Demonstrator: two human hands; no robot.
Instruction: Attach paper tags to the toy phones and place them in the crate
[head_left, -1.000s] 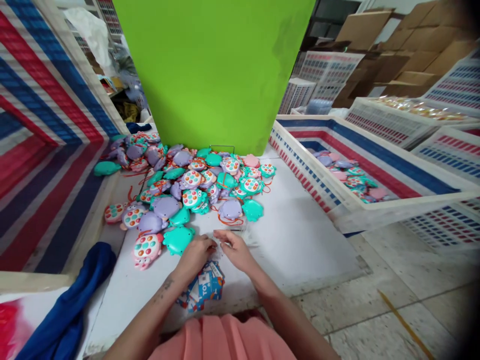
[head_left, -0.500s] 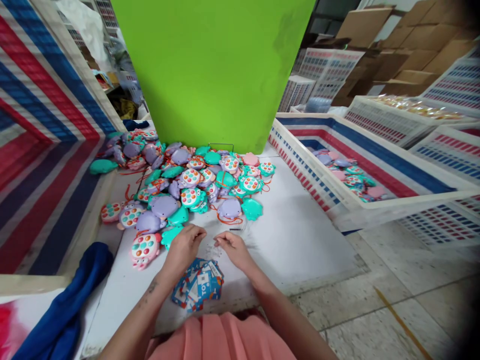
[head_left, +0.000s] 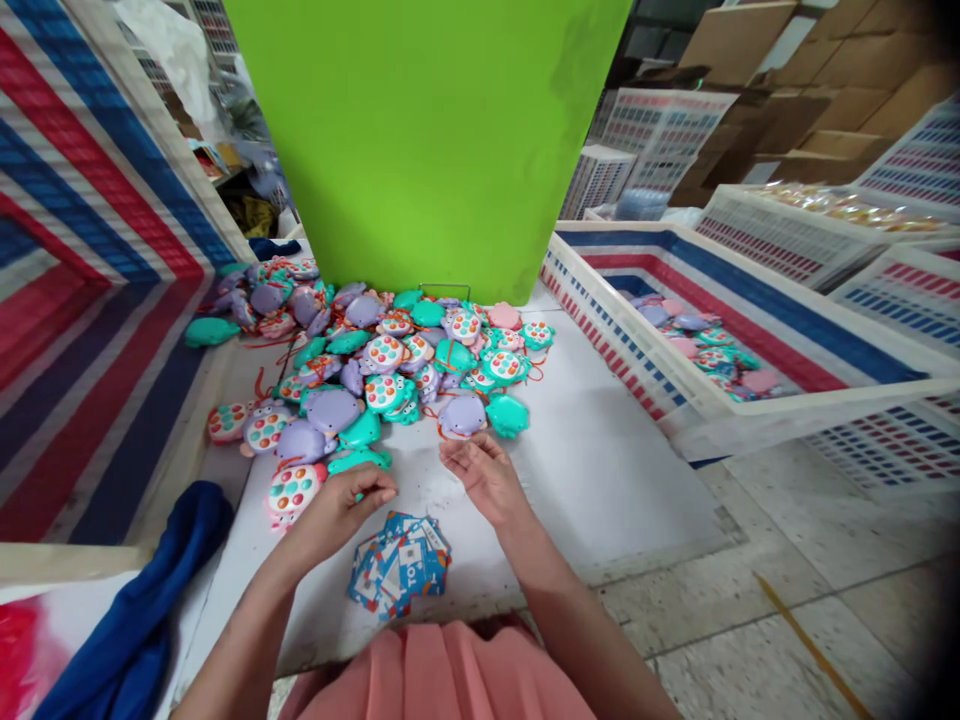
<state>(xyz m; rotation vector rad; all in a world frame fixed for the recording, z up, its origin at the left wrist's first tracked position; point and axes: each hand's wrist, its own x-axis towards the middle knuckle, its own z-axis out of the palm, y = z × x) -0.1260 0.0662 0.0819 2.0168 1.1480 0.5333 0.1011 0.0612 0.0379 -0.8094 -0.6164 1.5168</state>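
Note:
A heap of small plastic toys (head_left: 375, 365) in teal, purple and pink lies on the white table (head_left: 600, 470). My left hand (head_left: 341, 505) is closed, fingers curled over a teal toy (head_left: 358, 461) at the heap's near edge, beside a pink toy (head_left: 291, 490). My right hand (head_left: 486, 475) hovers with fingers apart just below a purple toy (head_left: 461, 414), holding nothing I can see. A stack of blue printed cards (head_left: 399, 565) lies between my forearms near the table's front edge.
A large green block (head_left: 427, 140) stands behind the heap. A striped crate (head_left: 720, 420) at right holds more toys. Another striped crate wall (head_left: 90, 300) rises at left. Blue cloth (head_left: 135, 610) lies at lower left. Cardboard boxes (head_left: 795, 120) stack at the back right.
My hands, pinched together over the table a second ago, have separated. The left moved left onto a teal toy; the right opened and moved up toward the purple toy.

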